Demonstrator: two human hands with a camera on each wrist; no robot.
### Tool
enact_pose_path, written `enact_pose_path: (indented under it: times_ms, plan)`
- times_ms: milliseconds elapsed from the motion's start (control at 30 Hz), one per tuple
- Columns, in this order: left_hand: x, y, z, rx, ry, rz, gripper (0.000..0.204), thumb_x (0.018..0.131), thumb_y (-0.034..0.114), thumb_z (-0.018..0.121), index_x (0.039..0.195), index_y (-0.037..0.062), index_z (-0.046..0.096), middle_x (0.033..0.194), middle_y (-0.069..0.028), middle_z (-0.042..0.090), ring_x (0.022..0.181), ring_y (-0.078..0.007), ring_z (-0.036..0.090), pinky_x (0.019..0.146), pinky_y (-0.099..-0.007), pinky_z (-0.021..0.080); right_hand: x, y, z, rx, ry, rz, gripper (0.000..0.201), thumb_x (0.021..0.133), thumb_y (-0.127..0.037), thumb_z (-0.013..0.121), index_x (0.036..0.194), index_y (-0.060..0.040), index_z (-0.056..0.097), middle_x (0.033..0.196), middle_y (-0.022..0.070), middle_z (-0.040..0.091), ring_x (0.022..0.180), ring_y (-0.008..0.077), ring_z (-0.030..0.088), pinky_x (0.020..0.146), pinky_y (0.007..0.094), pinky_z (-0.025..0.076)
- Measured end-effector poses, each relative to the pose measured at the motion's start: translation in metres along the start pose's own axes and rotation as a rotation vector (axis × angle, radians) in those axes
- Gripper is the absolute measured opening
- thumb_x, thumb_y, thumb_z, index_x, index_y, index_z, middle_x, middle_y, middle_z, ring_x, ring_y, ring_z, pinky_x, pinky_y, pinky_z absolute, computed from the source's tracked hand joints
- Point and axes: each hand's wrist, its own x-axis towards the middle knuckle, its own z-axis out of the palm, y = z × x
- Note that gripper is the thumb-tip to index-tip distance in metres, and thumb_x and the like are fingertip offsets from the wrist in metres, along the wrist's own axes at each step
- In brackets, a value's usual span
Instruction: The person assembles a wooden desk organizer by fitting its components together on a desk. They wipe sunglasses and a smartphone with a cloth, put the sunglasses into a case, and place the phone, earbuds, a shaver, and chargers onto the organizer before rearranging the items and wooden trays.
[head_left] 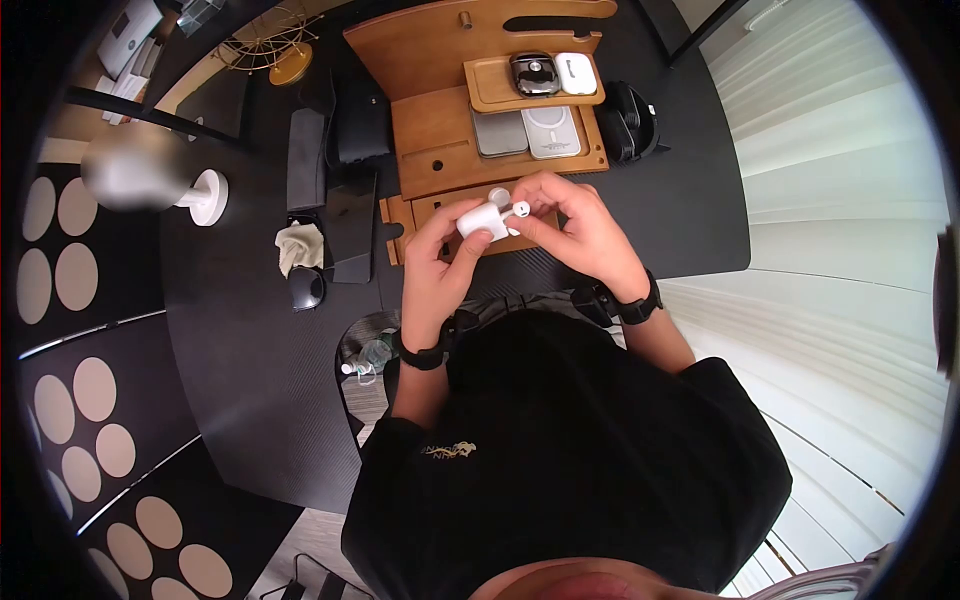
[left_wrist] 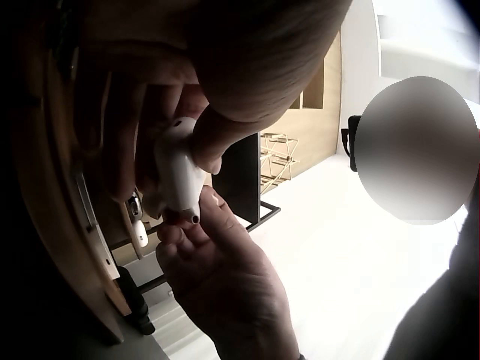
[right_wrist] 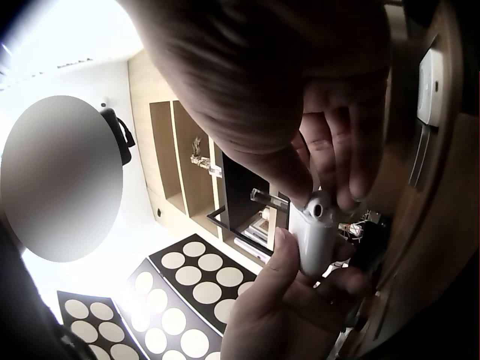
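A small white earbud case [head_left: 480,222] with its lid raised is gripped by the left hand [head_left: 440,262], the thumb on its front. At the case's opening the right hand [head_left: 580,232] pinches a white earbud [head_left: 521,209] between thumb and fingers. The right wrist view shows the earbud [right_wrist: 318,209] against the top of the case [right_wrist: 316,247], the left hand [right_wrist: 281,311] around the case's lower part. In the left wrist view the case [left_wrist: 178,161] partly hides the right hand's fingertips.
Behind the hands stands a wooden organizer [head_left: 425,120] holding a watch [head_left: 535,74], a white case [head_left: 575,74] and flat devices. Headphones [head_left: 630,122] lie to its right. On the left are a cloth [head_left: 300,248], sunglasses [head_left: 307,289] and a white lamp base [head_left: 209,198].
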Motion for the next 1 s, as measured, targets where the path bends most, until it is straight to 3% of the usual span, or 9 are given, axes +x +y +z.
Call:
enact_pose_path:
  times_ms: [700,867,933,1000]
  plan:
    - [0.002,0.001,0.003,0.061,0.051,0.065,0.03,0.093,0.009,0.072,0.12,-0.0037,0.066,0.105,-0.0106,0.073,0.095,-0.0151,0.068,0.082,-0.0264,0.052,-0.004,0.012,-0.006,0.199,-0.025,0.125,0.015,0.094,0.003,0.068,0.105,-0.0009,0.058,0.094,0.0004,0.065,0.089,0.0059,0.065,0.076,0.0212,0.051]
    - [0.001,0.002,-0.006,0.062,0.072,0.032,0.03,0.094,0.008,0.072,0.12,-0.0047,0.065,0.104,-0.011,0.074,0.095,-0.0155,0.07,0.082,-0.026,0.052,-0.008,0.027,-0.061,0.147,0.031,0.105,0.014,0.094,0.003,0.067,0.104,-0.0032,0.058,0.091,-0.0021,0.063,0.083,0.0053,0.061,0.074,0.0212,0.051]
    - [0.0,0.0,-0.01,0.103,0.087,0.051,0.03,0.093,0.007,0.072,0.12,-0.0047,0.065,0.104,-0.0114,0.075,0.095,-0.016,0.071,0.084,-0.0262,0.053,-0.012,0.031,-0.098,-0.06,0.004,0.21,0.014,0.095,0.001,0.067,0.104,-0.0042,0.058,0.09,-0.0034,0.061,0.081,0.0045,0.06,0.072,0.021,0.05]
    - [0.0,0.0,-0.012,0.12,0.061,0.061,0.031,0.095,0.009,0.07,0.122,-0.0047,0.064,0.106,-0.0108,0.073,0.094,-0.0149,0.07,0.081,-0.0257,0.054,-0.012,0.031,-0.124,-0.067,0.012,0.279,0.013,0.095,0.001,0.067,0.099,-0.0045,0.056,0.086,-0.0043,0.058,0.079,0.0044,0.059,0.069,0.0208,0.049]
